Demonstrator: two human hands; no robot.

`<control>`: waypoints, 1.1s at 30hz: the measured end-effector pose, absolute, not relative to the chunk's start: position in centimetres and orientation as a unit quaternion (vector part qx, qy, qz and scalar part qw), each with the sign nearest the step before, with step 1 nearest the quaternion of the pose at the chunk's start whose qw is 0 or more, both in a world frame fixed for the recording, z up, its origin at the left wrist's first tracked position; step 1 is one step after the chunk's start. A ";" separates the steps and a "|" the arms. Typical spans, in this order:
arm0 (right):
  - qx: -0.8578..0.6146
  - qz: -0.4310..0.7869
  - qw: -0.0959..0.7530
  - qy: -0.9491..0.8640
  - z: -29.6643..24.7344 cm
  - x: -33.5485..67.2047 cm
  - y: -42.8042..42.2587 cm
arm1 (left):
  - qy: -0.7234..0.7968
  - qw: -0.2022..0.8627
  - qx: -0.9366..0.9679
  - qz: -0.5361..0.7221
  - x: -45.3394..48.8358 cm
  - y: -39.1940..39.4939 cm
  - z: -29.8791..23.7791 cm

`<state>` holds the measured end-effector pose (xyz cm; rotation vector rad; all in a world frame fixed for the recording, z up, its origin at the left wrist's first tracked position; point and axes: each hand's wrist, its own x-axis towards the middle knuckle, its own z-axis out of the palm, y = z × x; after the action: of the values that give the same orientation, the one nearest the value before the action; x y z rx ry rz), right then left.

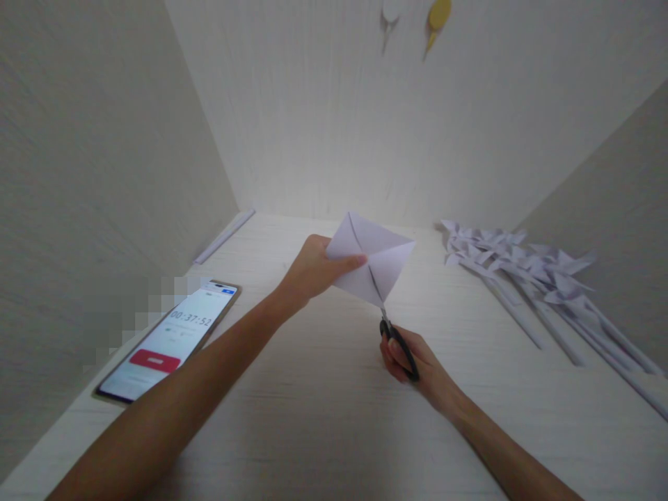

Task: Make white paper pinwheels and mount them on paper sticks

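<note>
A square of white paper (389, 247) with diagonal creases is held up above the table, its corners pointing up, down and to the sides. My left hand (323, 264) grips its left side, thumb on top and fingers hidden behind. Dark slits run along one diagonal from the top and bottom corners toward the middle. Below, my right hand (404, 355) is wrapped round black-handled scissors (399, 341). Their blades meet the paper at its lower corner; whether they are closed there is hard to make out.
Several paper pinwheels (485, 250) on white paper sticks lie heaped at the right. A phone (172, 334) showing a timer rests at the left, partly behind my left forearm. A rolled paper stick (224, 236) lies at the back left. Walls enclose the white table (292, 417).
</note>
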<state>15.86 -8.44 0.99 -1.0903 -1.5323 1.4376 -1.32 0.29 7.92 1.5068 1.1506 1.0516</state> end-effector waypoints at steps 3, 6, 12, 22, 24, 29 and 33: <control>-0.429 0.563 0.373 -0.600 1.1 15.8 -8.5 | 0.470 0.464 0.619 0.425 -1.3 0.3 7.9; -0.441 0.566 0.366 -0.593 1.2 15.7 -8.5 | 0.479 0.457 0.621 0.419 -1.4 0.5 7.8; -0.452 0.572 0.362 -0.581 1.1 15.8 -8.5 | 0.475 0.461 0.622 0.419 -1.5 0.7 7.7; -0.450 0.579 0.352 -0.582 1.0 15.9 -8.2 | 0.479 0.484 0.595 0.427 -1.3 0.7 7.5; -0.441 0.579 0.345 -0.593 1.1 15.8 -8.2 | 0.478 0.483 0.585 0.444 -1.6 0.9 7.7; -0.459 0.584 0.309 -0.594 1.6 15.9 -8.1 | 0.479 0.459 0.550 0.507 -3.2 2.1 8.6; -0.503 0.541 0.403 -0.540 1.0 16.5 -7.4 | 0.508 0.441 0.563 0.480 -3.9 2.7 8.7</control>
<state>16.52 -7.43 1.03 -1.2712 -1.3645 1.3665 -3.88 2.69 8.66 1.3965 1.2609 1.1919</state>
